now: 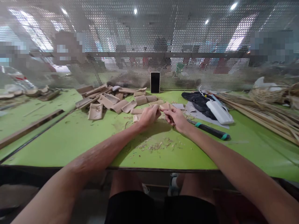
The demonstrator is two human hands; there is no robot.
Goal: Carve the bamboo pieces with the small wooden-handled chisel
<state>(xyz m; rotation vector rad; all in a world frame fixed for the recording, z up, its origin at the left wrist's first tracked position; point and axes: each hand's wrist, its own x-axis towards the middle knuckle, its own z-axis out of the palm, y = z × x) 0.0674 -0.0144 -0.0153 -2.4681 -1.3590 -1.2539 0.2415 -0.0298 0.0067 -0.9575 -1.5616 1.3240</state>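
Note:
My left hand [150, 115] is closed, its fingers curled in a pinch over the middle of the table. Close beside it, my right hand [177, 119] is closed too, thumb and forefinger pressed together. The fingertips of both hands nearly meet around something small and thin that I cannot make out. Pale shavings [156, 144] lie on the green tabletop [93, 149] below the hands. Split, curved bamboo pieces [118, 105] are heaped to the left and just behind them. A tool with a black and teal handle [211, 130] lies beside my right wrist, its front end partly hidden.
A phone [155, 82] stands upright against a perforated metal screen [130, 68]. At right are a black cloth bundle [198, 102], a white power bank-like block [219, 112] and long bamboo strips [259, 118]. A wooden bar [30, 127] lies at left.

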